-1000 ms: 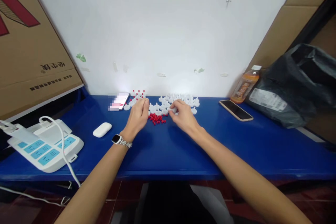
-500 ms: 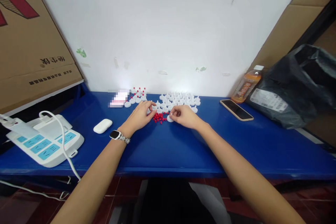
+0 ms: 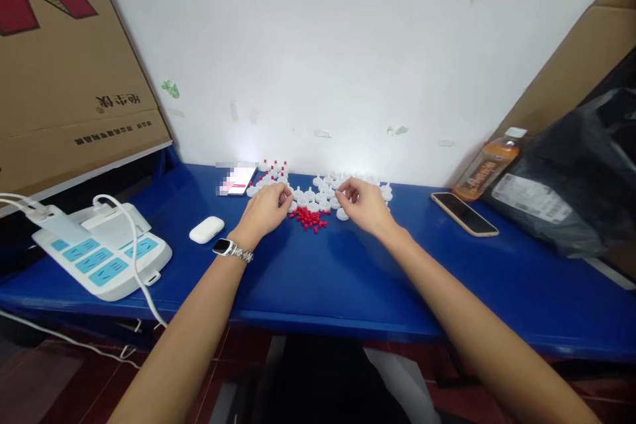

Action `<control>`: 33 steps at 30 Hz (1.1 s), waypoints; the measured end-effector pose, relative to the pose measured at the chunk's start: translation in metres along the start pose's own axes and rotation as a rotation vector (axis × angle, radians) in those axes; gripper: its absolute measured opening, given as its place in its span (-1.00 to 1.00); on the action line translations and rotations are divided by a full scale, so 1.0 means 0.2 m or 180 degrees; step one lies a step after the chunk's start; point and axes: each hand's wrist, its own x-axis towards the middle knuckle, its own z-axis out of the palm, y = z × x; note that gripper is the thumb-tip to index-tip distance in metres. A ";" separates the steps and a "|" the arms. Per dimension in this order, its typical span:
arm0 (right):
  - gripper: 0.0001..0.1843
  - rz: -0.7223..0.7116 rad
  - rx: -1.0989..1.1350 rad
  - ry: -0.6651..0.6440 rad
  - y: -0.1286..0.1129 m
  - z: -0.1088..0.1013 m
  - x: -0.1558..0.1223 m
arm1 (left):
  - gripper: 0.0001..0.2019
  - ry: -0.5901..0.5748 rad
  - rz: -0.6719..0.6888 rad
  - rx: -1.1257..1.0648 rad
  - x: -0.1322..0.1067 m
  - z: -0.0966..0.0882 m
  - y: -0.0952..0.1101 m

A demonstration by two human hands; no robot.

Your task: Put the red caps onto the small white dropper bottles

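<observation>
Near the centre of the frame, both bare hands work low over a blue table (image 3: 318,278). The left hand (image 3: 263,211), a smartwatch (image 3: 222,247) on its wrist, is curled, thumb and forefinger drawn close together beside the white stemmed caps (image 3: 311,195); whether it holds anything cannot be told. The right hand (image 3: 370,205) is bent over the right part of the same cluster, its fingertips narrowly gathered just above a white disc-shaped piece (image 3: 342,214); whether they grip something is hidden.

The white stemmed caps lie between and behind the hands, along the foot of the white wall (image 3: 318,46). A heap of small red tips (image 3: 309,218) lies in front of them, between the hands. Behind the left hand stands a group of red-tipped white caps (image 3: 272,172), next to a lit smartphone (image 3: 243,179).

At left are a white earbud case (image 3: 206,230) and a power strip (image 3: 102,265); at right, a dark-screened phone (image 3: 464,214), a bottle of orange drink (image 3: 487,167) and a dark plastic bag (image 3: 576,175).
</observation>
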 end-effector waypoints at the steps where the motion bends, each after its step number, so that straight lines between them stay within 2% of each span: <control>1: -0.83 -0.0100 0.0005 -0.0041 -0.02 0.02 0.04 | -0.84 -0.0009 -0.0138 0.0038 0.00 -0.01 -0.01; 5: -0.83 -0.0256 -0.0234 -0.0488 -0.12 0.18 0.27 | -0.85 -0.0034 -0.0551 0.0141 -0.01 -0.03 -0.03; 10: -0.81 -0.0027 -0.0737 -0.0887 -0.24 0.45 0.58 | -0.83 -0.0066 -0.0775 0.0234 -0.01 -0.04 -0.07; 14: -0.83 0.0171 -0.0852 -0.1010 -0.29 0.60 0.69 | -0.82 -0.0128 -0.0814 0.0259 -0.01 -0.04 -0.09; 17: -0.86 0.0280 -0.0786 -0.0968 -0.30 0.64 0.70 | -0.81 -0.0182 -0.0814 0.0249 -0.01 -0.03 -0.08; 21: -0.88 0.0187 -0.0445 -0.0640 -0.27 0.59 0.66 | -0.80 -0.0144 -0.0783 0.0198 -0.01 -0.03 -0.07; 25: -0.88 -0.0067 0.0391 -0.0206 -0.22 0.46 0.57 | -0.76 -0.0062 -0.0672 0.0043 -0.01 -0.04 -0.05; 29: -0.82 -0.0318 0.1203 -0.0168 -0.15 0.29 0.39 | -0.74 0.0026 -0.0486 -0.0167 -0.01 -0.03 -0.03; 33: -0.73 -0.0512 0.1334 -0.0330 -0.09 0.15 0.17 | -0.70 0.0147 0.0050 -0.0698 -0.01 0.01 0.05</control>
